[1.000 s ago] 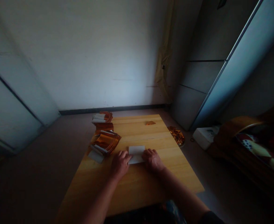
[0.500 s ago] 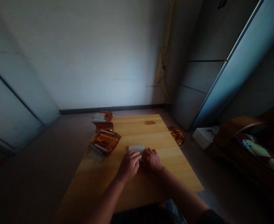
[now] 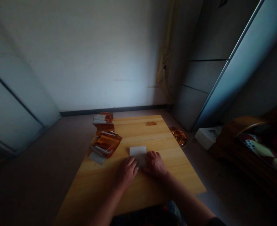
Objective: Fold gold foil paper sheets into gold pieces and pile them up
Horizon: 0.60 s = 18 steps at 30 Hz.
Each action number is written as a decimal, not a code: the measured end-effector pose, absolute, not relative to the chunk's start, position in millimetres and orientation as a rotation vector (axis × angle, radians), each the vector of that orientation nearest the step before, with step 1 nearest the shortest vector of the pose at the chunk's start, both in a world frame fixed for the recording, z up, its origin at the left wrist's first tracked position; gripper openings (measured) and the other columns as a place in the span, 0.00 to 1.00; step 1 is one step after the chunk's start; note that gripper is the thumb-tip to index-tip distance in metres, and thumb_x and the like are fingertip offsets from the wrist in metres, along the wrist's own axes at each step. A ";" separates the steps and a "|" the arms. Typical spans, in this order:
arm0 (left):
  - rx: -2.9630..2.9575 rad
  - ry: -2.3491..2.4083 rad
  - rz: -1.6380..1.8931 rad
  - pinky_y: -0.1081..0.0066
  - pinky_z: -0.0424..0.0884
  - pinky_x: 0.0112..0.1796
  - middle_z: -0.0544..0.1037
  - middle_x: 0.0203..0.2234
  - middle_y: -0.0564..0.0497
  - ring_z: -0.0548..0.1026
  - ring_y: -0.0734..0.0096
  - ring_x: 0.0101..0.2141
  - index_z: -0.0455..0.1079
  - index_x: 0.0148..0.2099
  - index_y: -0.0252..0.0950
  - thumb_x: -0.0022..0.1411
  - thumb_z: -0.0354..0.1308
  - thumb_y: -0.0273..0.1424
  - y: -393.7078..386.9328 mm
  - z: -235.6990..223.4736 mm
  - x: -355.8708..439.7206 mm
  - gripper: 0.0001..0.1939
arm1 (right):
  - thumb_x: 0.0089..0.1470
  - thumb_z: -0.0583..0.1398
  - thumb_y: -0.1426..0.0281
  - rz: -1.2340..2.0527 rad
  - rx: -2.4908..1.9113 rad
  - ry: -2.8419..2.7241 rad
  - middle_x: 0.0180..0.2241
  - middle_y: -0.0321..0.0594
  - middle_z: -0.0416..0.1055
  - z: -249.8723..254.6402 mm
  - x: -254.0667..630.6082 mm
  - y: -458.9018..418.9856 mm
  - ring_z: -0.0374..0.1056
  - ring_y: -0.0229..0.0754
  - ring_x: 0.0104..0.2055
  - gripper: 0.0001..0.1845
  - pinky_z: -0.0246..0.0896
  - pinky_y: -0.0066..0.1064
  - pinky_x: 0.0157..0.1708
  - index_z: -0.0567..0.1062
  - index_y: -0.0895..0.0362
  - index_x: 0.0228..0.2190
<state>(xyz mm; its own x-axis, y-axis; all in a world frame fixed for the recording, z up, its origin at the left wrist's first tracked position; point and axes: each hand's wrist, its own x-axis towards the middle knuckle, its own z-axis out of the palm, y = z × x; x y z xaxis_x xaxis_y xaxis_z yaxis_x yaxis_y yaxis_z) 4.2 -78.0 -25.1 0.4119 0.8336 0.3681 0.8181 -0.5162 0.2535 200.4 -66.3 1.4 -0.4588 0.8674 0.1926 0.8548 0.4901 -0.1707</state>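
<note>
In front of me on the wooden table lies a small white sheet of paper, its lower part shaded between my hands. My left hand is at the lower left edge of the paper, fingers bent and close together, fingertips on it. My right hand grips the right edge, with fingers curled and the thumb side low. Shadow hides how the fingertips meet the paper. To the left lie a pile of shiny copper-coloured foil sheets and a pale sheet.
Another bundle of foil and white paper sits at the far left corner. A folded copper-coloured piece lies near the far edge. Beside the table's right side is a heap of shiny foil pieces. A white box stands on the floor.
My left hand has moved down and left, off the middle of the paper, uncovering more of it. My right hand has shifted slightly right and down.
</note>
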 end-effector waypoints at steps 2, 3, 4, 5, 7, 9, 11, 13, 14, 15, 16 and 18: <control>2.620 1.534 0.705 0.55 0.65 0.52 0.73 0.50 0.46 0.69 0.58 0.50 0.71 0.49 0.38 0.59 0.52 0.28 -79.0 -24.6 4.3 0.15 | 0.52 0.58 0.51 0.073 -1.458 -2.474 0.40 0.44 0.68 0.4 204.5 -68.1 0.58 0.46 0.43 0.22 0.50 0.36 0.42 0.72 0.57 0.37; 2.620 1.538 0.704 0.53 0.64 0.52 0.73 0.51 0.45 0.69 0.57 0.50 0.70 0.49 0.38 0.59 0.52 0.28 -79.3 -24.1 4.9 0.15 | 0.52 0.58 0.50 0.074 -1.455 -2.469 0.40 0.44 0.68 -0.1 205.9 -68.3 0.59 0.46 0.43 0.22 0.51 0.36 0.42 0.72 0.56 0.36; 2.617 1.543 0.704 0.52 0.63 0.53 0.72 0.51 0.45 0.69 0.56 0.50 0.70 0.48 0.38 0.58 0.53 0.28 -79.5 -23.4 5.9 0.15 | 0.52 0.58 0.51 0.076 -1.457 -2.461 0.40 0.43 0.68 -0.6 206.8 -67.8 0.59 0.46 0.43 0.21 0.51 0.35 0.42 0.72 0.56 0.36; 2.612 1.548 0.702 0.51 0.62 0.53 0.73 0.50 0.45 0.68 0.56 0.50 0.70 0.48 0.38 0.58 0.53 0.28 -79.5 -22.6 6.9 0.15 | 0.53 0.58 0.53 0.085 -1.467 -2.448 0.39 0.43 0.69 -1.1 207.2 -66.5 0.60 0.45 0.43 0.18 0.51 0.35 0.42 0.73 0.55 0.35; 2.598 1.561 0.695 0.50 0.60 0.54 0.73 0.50 0.45 0.68 0.56 0.51 0.70 0.47 0.38 0.58 0.54 0.28 -78.9 -20.6 9.1 0.14 | 0.56 0.57 0.59 0.125 -1.518 -2.383 0.39 0.41 0.70 -1.7 206.9 -60.8 0.61 0.44 0.42 0.13 0.53 0.33 0.41 0.74 0.54 0.34; 2.585 1.567 0.680 0.49 0.59 0.54 0.73 0.49 0.45 0.69 0.56 0.50 0.70 0.45 0.38 0.58 0.54 0.28 -77.3 -18.3 10.8 0.12 | 0.58 0.55 0.65 0.180 -1.573 -2.275 0.40 0.41 0.71 -1.0 205.4 -51.6 0.63 0.42 0.43 0.09 0.54 0.31 0.42 0.75 0.53 0.36; 2.577 1.566 0.670 0.48 0.58 0.54 0.74 0.48 0.46 0.70 0.57 0.48 0.70 0.44 0.38 0.58 0.54 0.28 -75.1 -15.8 11.9 0.11 | 0.57 0.55 0.68 0.228 -1.585 -2.183 0.44 0.42 0.71 1.3 202.6 -40.4 0.63 0.42 0.46 0.12 0.55 0.31 0.43 0.73 0.54 0.43; 2.575 1.564 0.662 0.48 0.58 0.54 0.74 0.48 0.46 0.71 0.58 0.47 0.70 0.43 0.38 0.59 0.54 0.28 -72.5 -13.5 12.6 0.10 | 0.53 0.58 0.70 0.279 -1.615 -2.156 0.47 0.43 0.70 5.1 197.9 -29.3 0.62 0.43 0.49 0.19 0.56 0.32 0.46 0.70 0.56 0.49; 2.575 1.566 0.654 0.49 0.58 0.53 0.75 0.47 0.46 0.71 0.58 0.46 0.70 0.42 0.38 0.59 0.53 0.28 -71.2 -12.5 12.8 0.09 | 0.51 0.60 0.69 0.308 -1.661 -2.148 0.48 0.45 0.70 7.3 194.7 -24.2 0.62 0.45 0.50 0.23 0.56 0.33 0.46 0.68 0.56 0.50; 2.576 1.568 0.642 0.50 0.59 0.52 0.75 0.47 0.46 0.72 0.59 0.46 0.70 0.42 0.38 0.60 0.52 0.28 -70.0 -11.6 12.9 0.09 | 0.49 0.61 0.68 0.336 -1.727 -2.136 0.48 0.45 0.70 9.5 191.0 -19.7 0.62 0.47 0.50 0.26 0.56 0.35 0.46 0.68 0.56 0.51; 2.574 1.571 0.630 0.52 0.61 0.51 0.75 0.46 0.46 0.72 0.59 0.45 0.70 0.41 0.38 0.60 0.52 0.28 -69.0 -10.9 12.8 0.08 | 0.47 0.62 0.67 0.364 -1.780 -2.139 0.48 0.45 0.70 11.7 187.0 -15.7 0.62 0.49 0.51 0.28 0.57 0.37 0.46 0.67 0.55 0.52; 2.566 1.572 0.619 0.55 0.64 0.48 0.76 0.45 0.46 0.72 0.60 0.44 0.71 0.40 0.37 0.60 0.51 0.27 -67.2 -10.1 12.4 0.08 | 0.45 0.63 0.67 0.410 -1.843 -2.154 0.47 0.45 0.70 15.7 179.0 -9.4 0.62 0.50 0.51 0.31 0.57 0.40 0.45 0.67 0.54 0.52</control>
